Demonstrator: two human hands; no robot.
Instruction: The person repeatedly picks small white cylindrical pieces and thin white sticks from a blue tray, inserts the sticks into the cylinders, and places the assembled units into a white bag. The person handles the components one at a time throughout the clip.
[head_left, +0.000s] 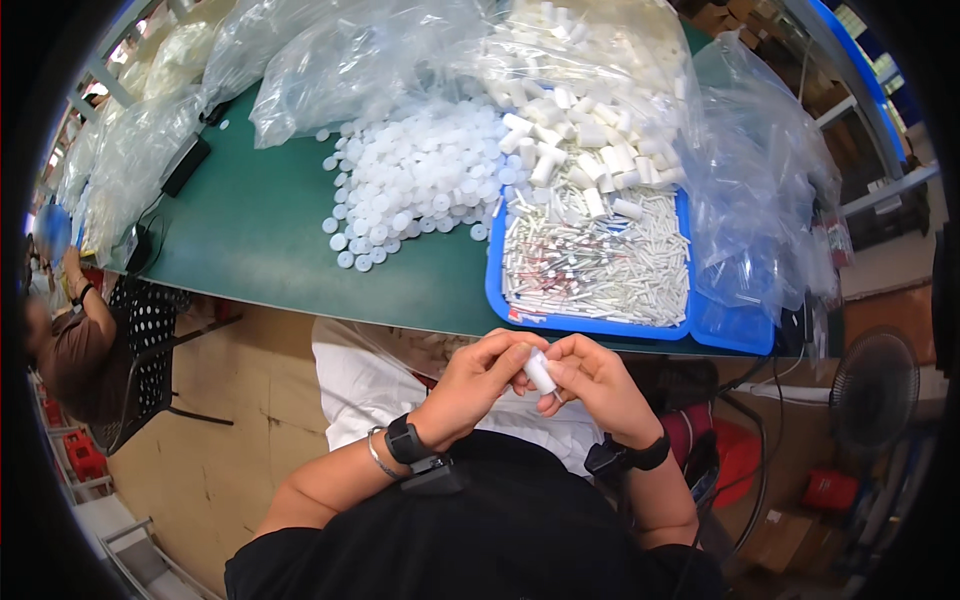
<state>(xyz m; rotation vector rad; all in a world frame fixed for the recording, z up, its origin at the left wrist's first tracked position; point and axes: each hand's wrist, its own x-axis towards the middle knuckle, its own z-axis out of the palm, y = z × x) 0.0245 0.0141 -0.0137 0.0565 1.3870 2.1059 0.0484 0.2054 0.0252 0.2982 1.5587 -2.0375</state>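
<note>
Both hands meet in front of my body, just off the near edge of the table. Between them is a small white plastic cylinder (539, 371), tilted. My left hand (478, 372) pinches it from the left with thumb and fingers. From the right, my right hand (597, 384) grips its lower part, thumb against its side. Beyond the hands lies a blue tray (590, 324) full of thin white sticks (640, 262), some with reddish ends. More white cylinders (600, 150) spill over the tray's far side. Left of it is a heap of translucent white discs (410, 180).
Clear plastic bags (350, 70) cover the back of the green table (260, 230), and another bag (750, 180) drapes at the right. A black box (186, 164) stands at the left. A fan (874, 385) is at the right. Another person (75, 350) sits at far left.
</note>
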